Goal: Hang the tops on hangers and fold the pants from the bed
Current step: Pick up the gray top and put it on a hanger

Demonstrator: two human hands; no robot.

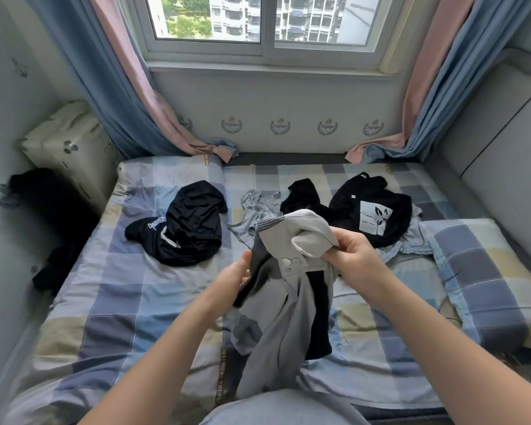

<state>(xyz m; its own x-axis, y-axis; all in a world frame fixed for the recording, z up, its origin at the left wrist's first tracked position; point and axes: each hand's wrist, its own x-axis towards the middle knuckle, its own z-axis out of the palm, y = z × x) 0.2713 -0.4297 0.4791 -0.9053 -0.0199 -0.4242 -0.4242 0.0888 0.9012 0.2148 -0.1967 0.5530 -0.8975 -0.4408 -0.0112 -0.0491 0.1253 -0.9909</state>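
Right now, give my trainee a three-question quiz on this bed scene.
1. True or false: both hands hold the grey garment.
2. Which lies nearer the window side?
A. black garment with white script
B. pillow
C. the person's forearms
3. Fill in: the black top with the white square print lies to the ____ of the held garment.

Key
1. True: left hand and right hand each have a grip on it.
2. A
3. right
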